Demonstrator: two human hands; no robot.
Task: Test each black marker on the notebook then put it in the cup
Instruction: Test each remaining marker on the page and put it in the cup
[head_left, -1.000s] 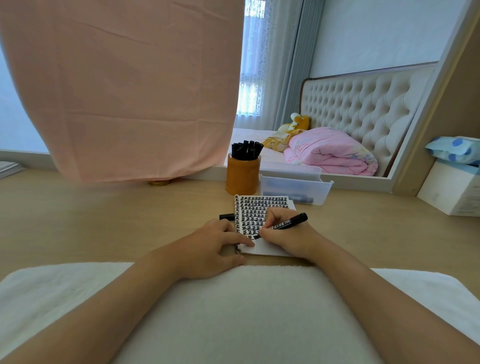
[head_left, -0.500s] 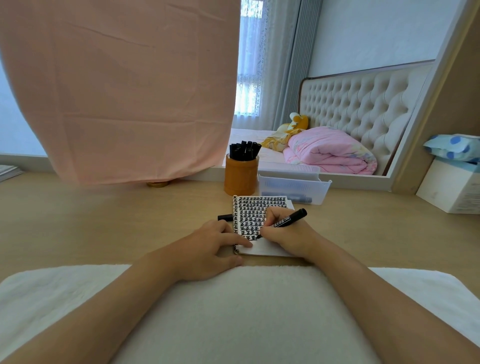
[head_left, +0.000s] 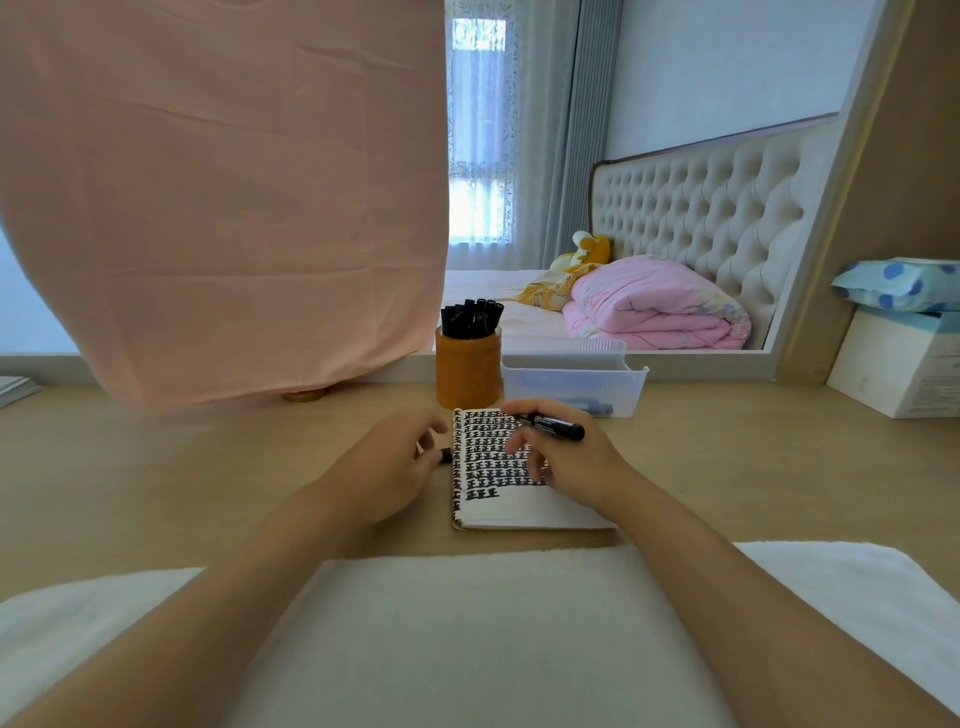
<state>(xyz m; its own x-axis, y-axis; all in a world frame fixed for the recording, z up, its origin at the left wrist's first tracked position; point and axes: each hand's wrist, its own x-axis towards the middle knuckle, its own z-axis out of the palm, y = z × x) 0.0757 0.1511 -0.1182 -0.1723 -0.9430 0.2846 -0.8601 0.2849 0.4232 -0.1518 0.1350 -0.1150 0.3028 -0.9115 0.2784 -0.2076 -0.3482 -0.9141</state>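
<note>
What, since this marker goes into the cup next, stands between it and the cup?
Nothing visible. The marker in the right hand is above the notebook, and the cup stands just beyond the notebook's far edge. The cup's mouth is crowded with other markers, so room inside is hard to judge.

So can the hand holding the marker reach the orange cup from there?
Probably yes. The right hand holds the marker above the notebook, and the cup stands just beyond the notebook's far edge with nothing between. It is crowded with other markers, so the fit may be snug.
</note>
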